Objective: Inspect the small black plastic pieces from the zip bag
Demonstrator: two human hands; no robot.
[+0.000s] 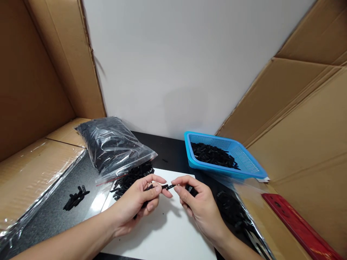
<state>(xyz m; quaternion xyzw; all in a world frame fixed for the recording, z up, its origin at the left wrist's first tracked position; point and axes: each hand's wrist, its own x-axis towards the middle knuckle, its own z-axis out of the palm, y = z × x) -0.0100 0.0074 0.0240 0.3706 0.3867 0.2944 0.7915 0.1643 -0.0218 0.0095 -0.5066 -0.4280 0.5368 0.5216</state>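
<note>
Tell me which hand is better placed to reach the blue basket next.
Probably the right hand: the blue basket stands on its side, and it is nearer. The left hand is farther off, by the black pile. Both hands are occupied with small black pieces.

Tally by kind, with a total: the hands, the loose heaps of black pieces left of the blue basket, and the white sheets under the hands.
Left hand and right hand: 2
Larger loose heap and smaller loose heap: 2
White sheet: 1
Total: 5
</note>
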